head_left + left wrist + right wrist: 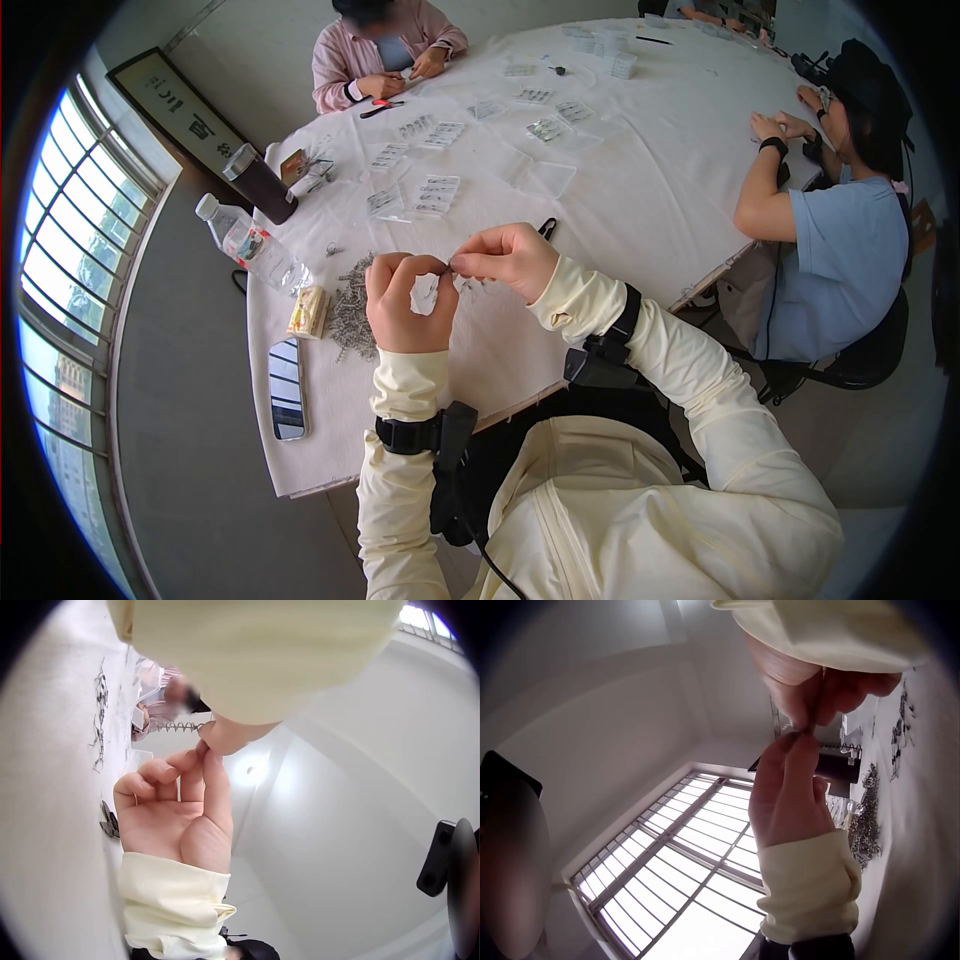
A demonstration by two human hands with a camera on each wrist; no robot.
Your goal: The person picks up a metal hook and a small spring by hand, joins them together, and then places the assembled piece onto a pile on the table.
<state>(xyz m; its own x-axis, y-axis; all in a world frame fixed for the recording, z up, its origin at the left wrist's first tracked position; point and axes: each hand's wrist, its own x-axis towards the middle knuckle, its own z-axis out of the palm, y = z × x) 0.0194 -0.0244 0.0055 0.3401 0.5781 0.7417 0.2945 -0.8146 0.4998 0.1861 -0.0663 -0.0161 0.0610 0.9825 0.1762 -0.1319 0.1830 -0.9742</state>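
My left hand (412, 318) and right hand (515, 262) meet fingertip to fingertip above the near part of the table. From the left fingertips a thin metal coil spring (176, 727) sticks out, seen in the left wrist view. The thumb and index finger of the right hand pinch at the same spot, where the spring's end is hidden between the fingers. Beside the left hand lies a heap of small grey metal pieces (350, 318). A few loose metal bits (100, 712) lie on the cloth under the hands.
Beyond the hands are clear compartment boxes (436, 194) and a black-handled tool (547, 228). At the left stand a water bottle (255, 245), a dark tumbler (262, 186), a yellow packet (308, 312) and a phone (287, 390). Other people sit around the table (660, 200).
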